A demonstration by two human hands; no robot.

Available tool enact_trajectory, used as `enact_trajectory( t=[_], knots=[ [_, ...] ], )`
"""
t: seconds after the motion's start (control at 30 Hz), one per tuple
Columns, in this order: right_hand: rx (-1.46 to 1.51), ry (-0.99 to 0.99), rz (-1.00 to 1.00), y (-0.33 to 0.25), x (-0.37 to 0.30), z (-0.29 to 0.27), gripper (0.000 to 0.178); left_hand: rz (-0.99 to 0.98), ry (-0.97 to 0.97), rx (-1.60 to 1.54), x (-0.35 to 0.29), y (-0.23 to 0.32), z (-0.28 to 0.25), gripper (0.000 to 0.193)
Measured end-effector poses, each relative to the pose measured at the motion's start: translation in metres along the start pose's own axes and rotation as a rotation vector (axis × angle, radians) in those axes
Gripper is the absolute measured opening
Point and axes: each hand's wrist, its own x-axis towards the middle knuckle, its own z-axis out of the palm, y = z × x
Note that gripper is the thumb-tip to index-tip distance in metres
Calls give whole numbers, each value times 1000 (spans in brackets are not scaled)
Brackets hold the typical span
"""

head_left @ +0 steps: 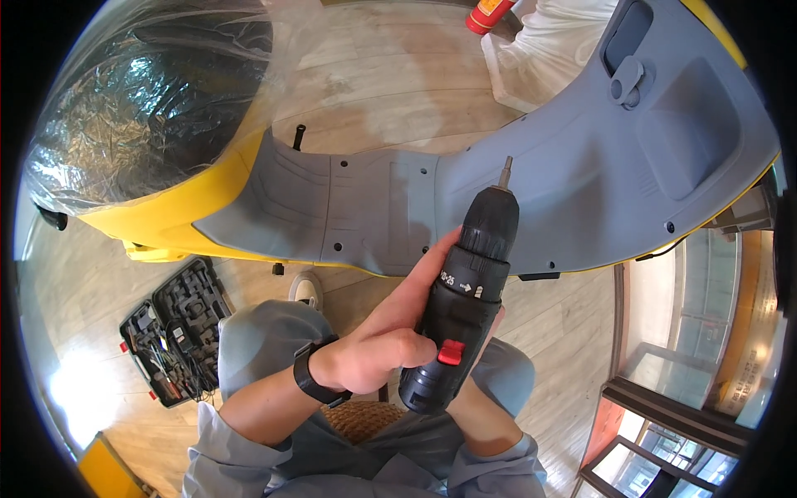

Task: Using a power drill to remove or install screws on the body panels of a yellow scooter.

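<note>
A black cordless drill point(467, 299) with a red slide switch point(451, 353) points away from me, a short bit point(506, 173) in its chuck. My left hand point(386, 349) is closed around the drill's left side, thumb beside the red switch and a finger stretched toward the chuck. From the right, my right hand point(496, 322) meets the drill at its handle. Most of that hand is hidden beneath the drill body; only a sliver shows. Under the bit lies the grey floorboard point(378, 203) of a yellow scooter point(178, 199), with several dark fastener holes.
An open black toolbox point(178, 328) with tools lies on the wooden floor at left. Clear plastic film point(158, 91) covers the scooter's seat end. A red fire extinguisher point(488, 15) and white wrapping point(552, 50) are at the back. Glass-fronted cabinetry point(681, 332) stands at right.
</note>
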Motion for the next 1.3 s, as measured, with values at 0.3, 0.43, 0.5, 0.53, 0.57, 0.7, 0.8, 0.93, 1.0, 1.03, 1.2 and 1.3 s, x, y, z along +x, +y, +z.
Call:
enact_trajectory(
  t=[0.3, 0.43, 0.5, 0.53, 0.57, 0.7, 0.8, 0.93, 1.0, 1.03, 1.2, 1.3],
  knots=[
    [-277, -208, -103, -36, 4, -20, 33, -11, 187, -74, 9, -9, -7, 44],
    [-33, -332, 249, -38, -8, -43, 33, 4, 173, 4, 8, -20, -6, 44],
    [-159, -422, 447, -61, -10, -45, 34, 51, 189, -3, 4, -23, -6, 43],
    [-77, -373, 483, -72, -8, -41, 34, 68, 167, 39, 2, -25, -7, 43],
    [7, -323, 520, -77, -8, -39, 35, 82, 147, 80, 0, -26, -8, 43],
    [40, -265, 611, -74, -9, -36, 32, 74, 150, 101, 0, -22, -6, 43],
    [-23, -384, 128, -66, -2, -39, 31, 52, 135, 70, 2, -18, -4, 43],
    [-16, -289, 493, -73, -5, -36, 28, 69, 135, 58, 3, -21, -6, 43],
    [7, -317, 228, -72, -2, -35, 28, 51, 123, 14, 2, -21, -5, 43],
    [10, -320, 229, -69, -3, -35, 28, 51, 127, 16, 2, -20, -6, 43],
    [-10, -322, 150, -71, 0, -35, 31, -26, 84, -21, 2, -15, -8, 45],
    [-20, -316, 216, -62, -5, -37, 35, -9, 84, -32, 3, -18, -9, 45]
  ],
)
